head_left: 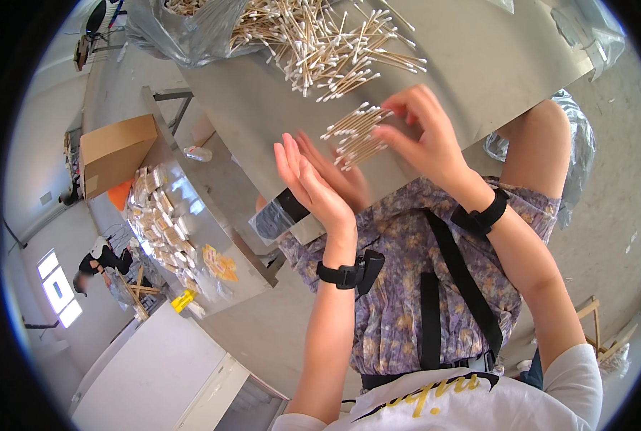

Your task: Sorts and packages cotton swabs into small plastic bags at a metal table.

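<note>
Several cotton swabs (356, 133) with pale sticks and white tips lie side by side in a loose bunch over the metal table. My right hand (428, 136) has its thumb and fingers curled around the right-hand ends of this bunch, slightly smeared by motion. To the left of the swabs, my left hand (313, 187) is held upright and flat, fingers stretched, with nothing in it. A small gap separates its palm from the swab tips. A blurred, hand-like shape beside it looks like a reflection on the metal. Beyond both hands spreads a big heap of cotton swabs (327, 50).
A grey plastic bag (184, 32) with more swabs sits at the table's far left. Another table (220, 248) at left carries many small packets (159, 215) and a cardboard box (119, 154). A person (105, 262) sits farther off. Clear plastic (597, 32) hangs at the right corner.
</note>
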### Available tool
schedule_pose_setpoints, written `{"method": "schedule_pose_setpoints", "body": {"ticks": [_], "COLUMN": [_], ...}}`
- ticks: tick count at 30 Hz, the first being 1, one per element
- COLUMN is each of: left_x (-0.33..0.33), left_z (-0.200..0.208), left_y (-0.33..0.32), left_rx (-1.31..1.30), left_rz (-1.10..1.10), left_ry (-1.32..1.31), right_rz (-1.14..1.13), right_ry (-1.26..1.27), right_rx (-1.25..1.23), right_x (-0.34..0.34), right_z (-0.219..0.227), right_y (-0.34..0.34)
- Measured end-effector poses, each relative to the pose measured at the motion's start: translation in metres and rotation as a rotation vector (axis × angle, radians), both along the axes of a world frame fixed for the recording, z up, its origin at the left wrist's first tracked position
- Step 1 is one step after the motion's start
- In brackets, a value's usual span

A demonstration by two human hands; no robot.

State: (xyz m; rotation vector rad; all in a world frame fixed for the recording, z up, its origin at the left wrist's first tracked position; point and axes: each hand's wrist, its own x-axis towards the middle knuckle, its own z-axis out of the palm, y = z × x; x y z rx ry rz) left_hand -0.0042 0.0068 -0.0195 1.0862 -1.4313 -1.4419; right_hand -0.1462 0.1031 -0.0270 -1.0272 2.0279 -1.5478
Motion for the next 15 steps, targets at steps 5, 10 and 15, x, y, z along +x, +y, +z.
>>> {"method": "schedule_pose_setpoints", "body": {"ticks": [5,10,15], "left_x": [-0.022,-0.027,-0.028], "left_z": [0.0,0.0,0.0], "left_y": [0.005,0.012,0.004], "left_rx": [0.011,0.027,0.016], "left_rz": [-0.029,-0.056,-0.029], "left_ry": [0.101,0.162,0.141], "right_rz": [-0.102,-0.038,-0.015], "right_ry": [-0.574,-0.621,-0.577], "right_rx": [-0.419,-0.4,-0.428], "right_x": [-0.005,0.013,0.004], "right_z": [-0.009,-0.012,-0.018], "right_y": [-0.017,-0.028,-0.035]}}
